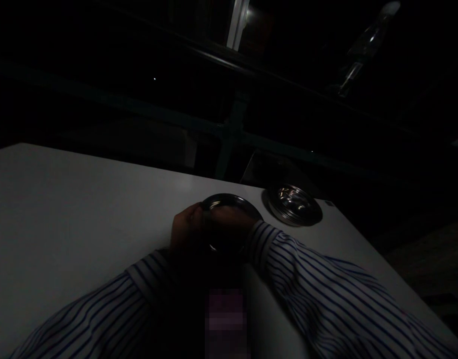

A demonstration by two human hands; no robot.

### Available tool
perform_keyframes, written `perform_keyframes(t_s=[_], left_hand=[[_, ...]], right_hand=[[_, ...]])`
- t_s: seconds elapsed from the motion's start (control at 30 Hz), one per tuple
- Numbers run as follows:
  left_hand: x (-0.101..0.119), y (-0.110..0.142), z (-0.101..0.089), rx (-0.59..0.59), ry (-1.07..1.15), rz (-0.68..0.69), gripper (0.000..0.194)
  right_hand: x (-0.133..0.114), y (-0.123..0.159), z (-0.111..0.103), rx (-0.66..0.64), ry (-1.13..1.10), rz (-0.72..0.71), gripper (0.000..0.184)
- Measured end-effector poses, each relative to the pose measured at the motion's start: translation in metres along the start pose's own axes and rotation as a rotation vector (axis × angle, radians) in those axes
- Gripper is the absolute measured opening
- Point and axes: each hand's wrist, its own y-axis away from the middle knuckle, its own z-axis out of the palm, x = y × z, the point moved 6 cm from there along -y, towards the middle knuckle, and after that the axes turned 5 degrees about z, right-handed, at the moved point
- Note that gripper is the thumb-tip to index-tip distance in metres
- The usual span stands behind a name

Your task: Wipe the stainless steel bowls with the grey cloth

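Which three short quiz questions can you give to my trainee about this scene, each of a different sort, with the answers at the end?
1. True or false: the stacked metal bowls sit to the right of the round dish, as the picture shows it.

2. Where is the left hand?
A) On the stacked metal bowls
B) At the left side of the round dish's rim
C) On the right forearm

3. Fill in the missing word: both sleeves have dark blue ____ on paler cloth.

Key: 1. True. 2. B. 3. stripes.
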Motion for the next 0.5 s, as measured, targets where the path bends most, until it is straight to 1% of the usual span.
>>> perform_keyframes(t_s=[0.1, 0.23, 0.3, 0.4, 0.5], left_hand=[[0.001, 0.001, 0.002, -0.042, 0.055, 0.014, 0.033], [0.003, 0.002, 0.006, -0.094, 0.116, 0.034, 0.034], [0.003, 0.002, 0.008, -0.097, 0.118, 0.036, 0.034], [0.002, 0.002, 0.008, -0.092, 0.119, 0.017, 0.035], [0.004, 0.003, 0.007, -0.084, 0.101, 0.021, 0.034]], right_hand=[[0.014, 0.001, -0.01, 0.071, 0.028, 0.045, 0.021], [0.031, 0.016, -0.011, 0.131, 0.015, 0.074, 0.024], [0.032, 0.025, -0.011, 0.144, -0.004, 0.077, 0.025], [0.029, 0.034, -0.01, 0.129, -0.052, 0.056, 0.027], [0.028, 0.041, -0.002, 0.105, -0.156, 0.051, 0.032]])
